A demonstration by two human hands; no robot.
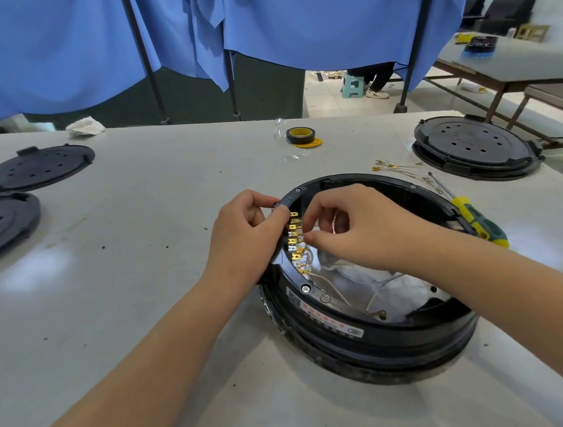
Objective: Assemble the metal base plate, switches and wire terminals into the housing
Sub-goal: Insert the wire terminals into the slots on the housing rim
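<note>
While the left hand (248,237) grips the housing (371,339) rim, the right hand (353,227) pinches a terminal (305,238).

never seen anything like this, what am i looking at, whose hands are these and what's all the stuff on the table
There is no machine here. One picture comes from a camera worn on a person's head, looking down at their own two bare hands at a grey table.

In front of them sits a round black housing, open at the top, with white wires inside. Along its inner left wall runs a row of brass terminals. The left hand grips the housing's rim beside that row. The right hand has its fingers curled at the terminals and seems to pinch something small; what exactly is hidden.

Also on the table: a yellow-and-green screwdriver beside the housing, loose wires with brass ends, a tape roll, two black lids on the left and another housing on the right.
</note>
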